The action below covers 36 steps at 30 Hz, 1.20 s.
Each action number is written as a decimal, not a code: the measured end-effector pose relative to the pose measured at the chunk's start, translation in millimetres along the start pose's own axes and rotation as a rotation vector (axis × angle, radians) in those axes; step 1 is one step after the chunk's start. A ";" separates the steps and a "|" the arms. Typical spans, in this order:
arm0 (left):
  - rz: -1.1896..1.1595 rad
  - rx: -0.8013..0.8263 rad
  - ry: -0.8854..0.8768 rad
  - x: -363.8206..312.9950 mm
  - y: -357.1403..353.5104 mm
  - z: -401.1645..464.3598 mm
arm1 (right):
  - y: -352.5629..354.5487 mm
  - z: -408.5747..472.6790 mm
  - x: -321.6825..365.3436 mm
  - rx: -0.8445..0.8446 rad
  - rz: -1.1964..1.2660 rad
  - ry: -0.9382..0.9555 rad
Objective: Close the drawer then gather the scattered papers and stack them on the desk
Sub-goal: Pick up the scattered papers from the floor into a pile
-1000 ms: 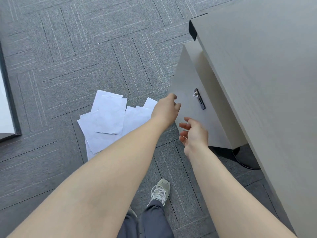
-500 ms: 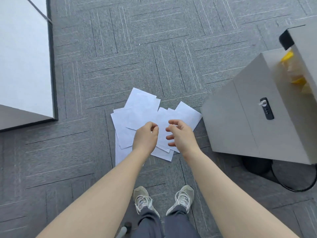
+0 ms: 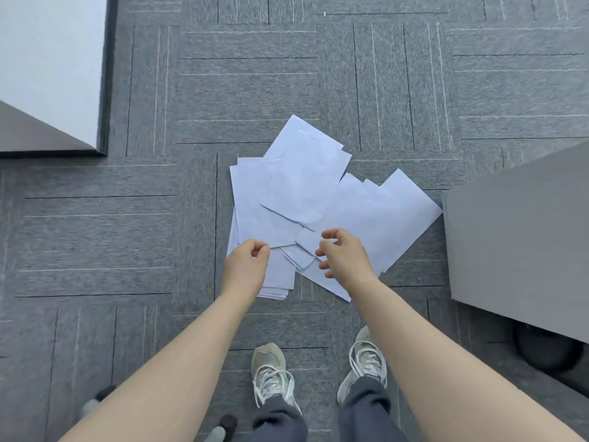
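Note:
Several white papers (image 3: pixel 306 189) lie overlapped in a loose heap on the grey carpet in the middle of the view. My left hand (image 3: pixel 247 266) hovers over the heap's near left edge, its fingers curled with thumb and fingertips close together; nothing shows between them. My right hand (image 3: pixel 342 256) hangs over the near middle of the heap with its fingers apart and bent, holding nothing. The grey drawer cabinet (image 3: pixel 516 237) stands at the right, its near corner touching the rightmost sheet; its front is out of view.
A white panel with a dark edge (image 3: pixel 47 68) fills the upper left corner. My two shoes (image 3: pixel 271 374) stand just below the papers. A dark round base (image 3: pixel 548 349) sits under the cabinet at the right. Chair castors (image 3: pixel 223 425) show at the bottom edge.
The view has swung from the cabinet front down to the papers. Both hands have left the cabinet and come down over the near edge of the heap.

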<state>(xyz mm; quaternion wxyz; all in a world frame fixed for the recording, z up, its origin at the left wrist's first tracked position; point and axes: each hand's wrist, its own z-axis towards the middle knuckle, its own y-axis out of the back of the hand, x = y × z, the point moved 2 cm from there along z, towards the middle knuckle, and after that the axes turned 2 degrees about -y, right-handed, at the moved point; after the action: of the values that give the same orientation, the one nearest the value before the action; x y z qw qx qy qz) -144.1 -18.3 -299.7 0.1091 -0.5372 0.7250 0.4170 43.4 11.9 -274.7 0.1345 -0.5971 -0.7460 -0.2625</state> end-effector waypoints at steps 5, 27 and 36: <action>-0.007 -0.059 0.044 56.0 -23.8 59.2 | -18.5 86.9 -47.1 -0.003 -0.139 0.000; 0.247 -0.196 -0.149 111.2 -125.4 291.9 | -27.2 352.2 -83.3 -0.194 -0.393 0.124; 0.333 -0.243 -0.120 98.6 -138.3 329.4 | -32.2 364.5 -80.5 -0.182 -0.095 0.028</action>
<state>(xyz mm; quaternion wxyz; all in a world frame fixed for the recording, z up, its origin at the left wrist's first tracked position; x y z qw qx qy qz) -158.7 141.3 -633.9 0.0161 -0.3932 0.7406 0.5447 73.8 142.3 -624.6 0.0777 -0.5671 -0.7445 -0.3436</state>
